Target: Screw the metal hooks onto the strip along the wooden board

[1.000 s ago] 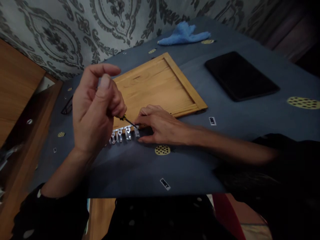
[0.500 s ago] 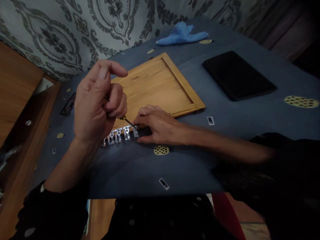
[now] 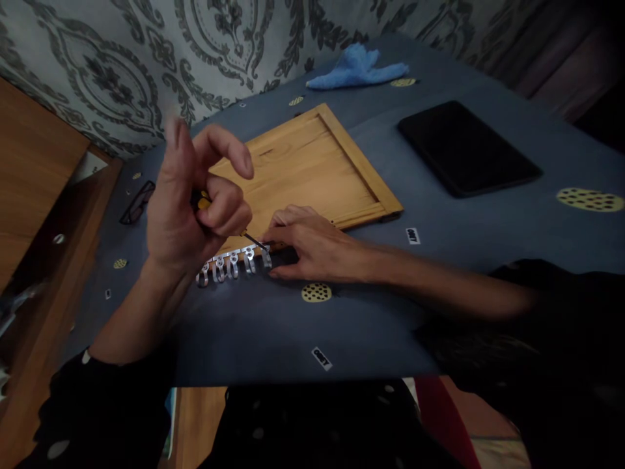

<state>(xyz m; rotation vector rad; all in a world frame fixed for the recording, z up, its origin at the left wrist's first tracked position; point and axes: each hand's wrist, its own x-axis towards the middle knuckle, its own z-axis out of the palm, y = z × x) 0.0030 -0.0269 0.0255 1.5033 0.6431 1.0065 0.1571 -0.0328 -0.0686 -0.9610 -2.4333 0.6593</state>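
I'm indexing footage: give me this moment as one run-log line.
Left hand: holding yellow-black screwdriver, tip at silver metal hook strip; right hand: at strip's end, by framed wooden panel; nearby: black rectangular tablet, blue cloth

Left hand (image 3: 188, 218) looser — thumb (image 3: 176, 156) up, away from index finger (image 3: 233, 148) — more yellow screwdriver handle (image 3: 203, 203) visible

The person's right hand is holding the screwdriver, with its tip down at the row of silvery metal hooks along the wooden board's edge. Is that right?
Not quite: the head view shows the screwdriver in the left hand. The rest stands: its tip is down at the row of silvery metal hooks along the wooden board's edge.
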